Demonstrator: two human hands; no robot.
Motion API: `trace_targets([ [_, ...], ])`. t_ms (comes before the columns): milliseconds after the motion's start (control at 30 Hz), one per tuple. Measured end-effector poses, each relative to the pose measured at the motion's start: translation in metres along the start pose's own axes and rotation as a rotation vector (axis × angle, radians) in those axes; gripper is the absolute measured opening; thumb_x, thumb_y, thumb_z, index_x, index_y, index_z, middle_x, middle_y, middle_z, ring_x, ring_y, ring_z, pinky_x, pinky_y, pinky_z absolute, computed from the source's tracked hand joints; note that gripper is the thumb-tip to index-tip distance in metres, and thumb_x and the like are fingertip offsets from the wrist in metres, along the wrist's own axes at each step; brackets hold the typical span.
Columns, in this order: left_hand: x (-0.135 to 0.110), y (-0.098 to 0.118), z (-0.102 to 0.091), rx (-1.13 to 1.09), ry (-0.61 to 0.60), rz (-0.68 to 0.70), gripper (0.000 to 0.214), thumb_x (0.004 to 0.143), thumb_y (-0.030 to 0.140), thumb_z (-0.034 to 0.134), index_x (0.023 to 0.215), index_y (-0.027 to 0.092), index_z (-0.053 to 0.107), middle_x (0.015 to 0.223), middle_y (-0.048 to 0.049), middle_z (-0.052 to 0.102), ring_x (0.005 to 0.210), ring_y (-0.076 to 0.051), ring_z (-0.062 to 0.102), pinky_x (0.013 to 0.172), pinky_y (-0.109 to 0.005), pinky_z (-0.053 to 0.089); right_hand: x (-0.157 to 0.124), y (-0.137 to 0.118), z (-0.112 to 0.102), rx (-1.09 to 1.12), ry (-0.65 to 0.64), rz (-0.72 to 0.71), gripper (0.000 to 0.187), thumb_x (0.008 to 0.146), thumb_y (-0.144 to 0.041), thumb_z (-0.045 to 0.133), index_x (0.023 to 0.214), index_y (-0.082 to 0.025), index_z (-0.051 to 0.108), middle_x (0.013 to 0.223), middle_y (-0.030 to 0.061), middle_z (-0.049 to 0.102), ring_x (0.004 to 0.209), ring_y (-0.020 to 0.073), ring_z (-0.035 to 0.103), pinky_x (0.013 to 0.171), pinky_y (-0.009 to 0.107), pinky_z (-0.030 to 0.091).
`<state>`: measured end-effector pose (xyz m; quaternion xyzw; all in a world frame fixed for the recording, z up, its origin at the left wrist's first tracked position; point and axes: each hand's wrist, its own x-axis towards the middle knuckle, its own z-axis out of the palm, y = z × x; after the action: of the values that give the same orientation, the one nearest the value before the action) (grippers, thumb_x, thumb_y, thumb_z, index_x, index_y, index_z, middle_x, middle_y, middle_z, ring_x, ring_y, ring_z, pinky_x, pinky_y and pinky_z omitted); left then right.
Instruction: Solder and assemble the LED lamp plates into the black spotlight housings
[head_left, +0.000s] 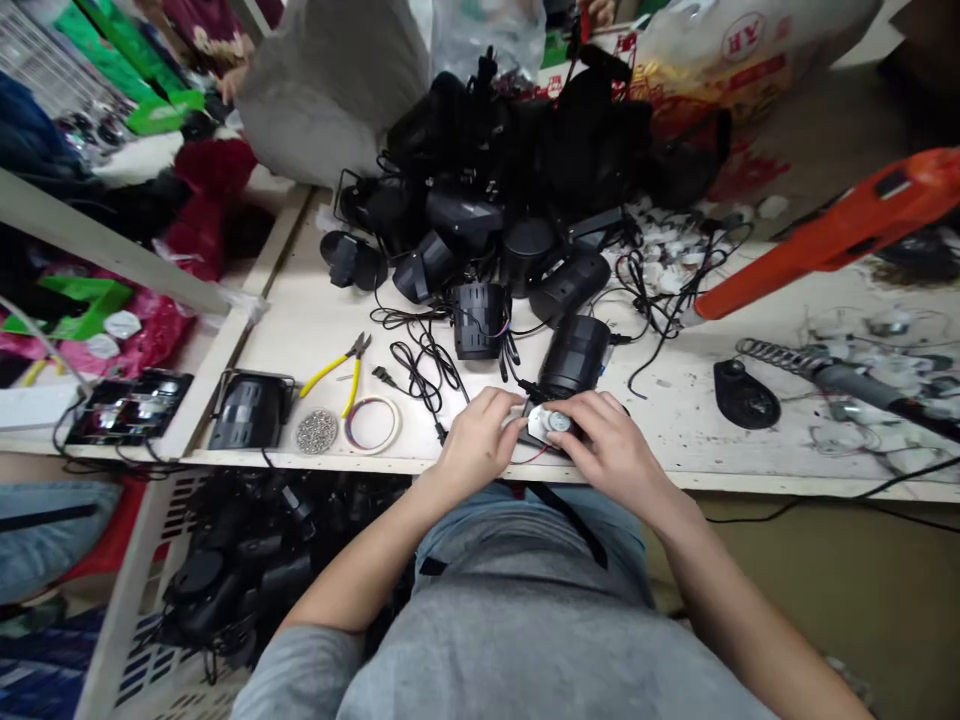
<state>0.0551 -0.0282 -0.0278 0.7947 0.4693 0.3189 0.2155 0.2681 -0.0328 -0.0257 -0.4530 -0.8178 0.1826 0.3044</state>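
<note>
View from the head camera, looking down at a work surface. The left hand and the right hand both grasp a small round white-and-silver part near the front edge of the surface, their fingers closing on it from either side. A thin red wire shows just below the part. A black cylindrical housing lies just behind the right hand. To the left of the hands are a coiled black cable, yellow-handled pliers, a roll of tape and a heap of small metal pieces. Farther back, a pile of black housings lies tangled with cables. An orange power tool rests at the right. Below the surface, a plastic crate holds more black housings.
</note>
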Motion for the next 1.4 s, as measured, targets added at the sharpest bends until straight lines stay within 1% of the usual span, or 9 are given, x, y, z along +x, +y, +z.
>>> trace_targets([
  [133,0.008,0.003,0.013,-0.057,-0.025,-0.046,0.036,0.102,0.023,0.048,0.138,0.019,0.053,0.112,-0.0081,0.069,0.097,-0.018,0.069,0.088,-0.031,0.057,-0.007,-0.001,-0.005,-0.02,-0.016,0.031,0.025,0.099,-0.025,0.054,0.12,-0.018,0.065,0.1,0.0096,0.061,0.095,0.0232,0.059,0.084,0.041,0.055],
  [200,0.01,0.005,0.018,-0.053,-0.039,-0.045,0.036,0.103,0.024,0.047,0.138,0.018,0.054,0.111,-0.0086,0.071,0.097,-0.019,0.069,0.088,-0.032,0.057,-0.01,-0.001,-0.006,-0.041,-0.025,0.044,0.025,0.098,-0.025,0.054,0.12,-0.018,0.065,0.099,0.0101,0.058,0.095,0.0239,0.058,0.084,0.042,0.055],
  [367,0.009,0.007,0.018,-0.04,0.182,-0.12,0.023,0.101,0.028,0.055,0.12,0.018,0.063,0.106,-0.0065,0.071,0.081,-0.014,0.069,0.077,-0.025,0.056,-0.014,0.001,-0.006,-0.061,-0.03,0.044,0.024,0.098,-0.022,0.054,0.121,-0.018,0.062,0.102,0.0102,0.061,0.098,0.0251,0.057,0.086,0.044,0.055],
  [633,0.0,-0.001,0.014,0.444,0.098,-0.134,0.039,0.098,0.029,0.056,0.135,0.018,0.063,0.084,-0.0047,0.058,0.066,-0.018,0.06,0.054,-0.027,0.044,-0.017,-0.002,-0.011,-0.128,0.023,0.0,0.026,0.099,-0.019,0.053,0.123,-0.017,0.061,0.102,0.0094,0.065,0.096,0.024,0.061,0.083,0.039,0.055],
  [800,-0.003,0.014,0.016,0.148,0.203,0.063,0.028,0.099,0.023,0.057,0.125,0.018,0.063,0.09,-0.004,0.06,0.077,-0.015,0.062,0.068,-0.024,0.051,-0.027,-0.012,-0.016,-0.176,0.167,0.057,0.027,0.099,-0.016,0.052,0.126,-0.017,0.057,0.098,0.0074,0.068,0.086,0.0202,0.065,0.077,0.034,0.056],
  [933,-0.005,0.026,0.026,-0.052,0.077,0.189,0.028,0.099,0.02,0.056,0.128,0.019,0.059,0.101,-0.0069,0.063,0.093,-0.017,0.063,0.08,-0.028,0.055,-0.036,-0.015,-0.007,-0.185,0.261,-0.036,0.025,0.096,-0.006,0.053,0.117,-0.017,0.058,0.095,0.0063,0.071,0.084,0.0191,0.065,0.077,0.032,0.056],
  [1067,-0.005,0.026,0.037,-0.044,0.038,0.175,0.025,0.102,0.024,0.052,0.124,0.02,0.061,0.095,-0.0061,0.063,0.09,-0.019,0.063,0.078,-0.03,0.055,-0.041,-0.018,0.003,-0.167,0.308,-0.101,0.027,0.093,-0.002,0.053,0.114,-0.017,0.059,0.095,0.0072,0.072,0.088,0.0187,0.067,0.081,0.033,0.056],
  [1267,0.001,0.028,0.044,-0.021,0.039,0.061,0.033,0.1,0.043,0.056,0.122,0.019,0.06,0.101,-0.0069,0.062,0.09,-0.019,0.065,0.074,-0.028,0.056,-0.029,-0.012,-0.022,0.046,0.361,0.144,0.01,0.091,-0.011,0.061,0.095,-0.02,0.063,0.081,-0.0002,0.069,0.067,0.0116,0.064,0.063,0.024,0.053],
  [1400,0.005,0.027,0.049,0.069,0.029,0.019,0.033,0.098,0.047,0.059,0.119,0.02,0.061,0.101,-0.0057,0.063,0.09,-0.019,0.065,0.074,-0.029,0.056,-0.012,0.011,-0.051,0.029,0.525,0.241,0.006,0.09,-0.022,0.065,0.095,-0.022,0.068,0.082,0.0017,0.07,0.068,0.0147,0.065,0.064,0.029,0.054],
])
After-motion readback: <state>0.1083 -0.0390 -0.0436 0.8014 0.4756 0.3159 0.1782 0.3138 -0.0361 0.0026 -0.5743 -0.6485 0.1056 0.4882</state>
